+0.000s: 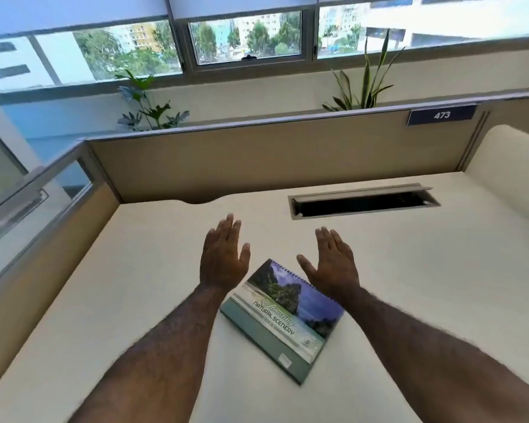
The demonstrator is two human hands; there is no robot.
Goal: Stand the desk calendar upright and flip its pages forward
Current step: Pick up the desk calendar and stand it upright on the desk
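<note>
Both my left hand [225, 257] and right hand [333, 264] hover with fingers spread, holding nothing, so the flat desk calendar [283, 319] behind my fingertips could skid across the smooth tabletop [135, 270] when I lift one edge.

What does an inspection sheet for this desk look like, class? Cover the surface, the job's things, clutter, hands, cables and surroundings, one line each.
Surface: pale desk, bare apart from the calendar.
Job's things: desk calendar lying flat, askew, cover up, spiral binding on its far right edge.
Clutter: nothing seen.
Hands: left hand and right hand open, palms down, beyond the calendar, holding nothing.
Cables: nothing seen; cable slot stands open.
Surroundings: beige partition with sign 473, plants behind, windows.
</note>
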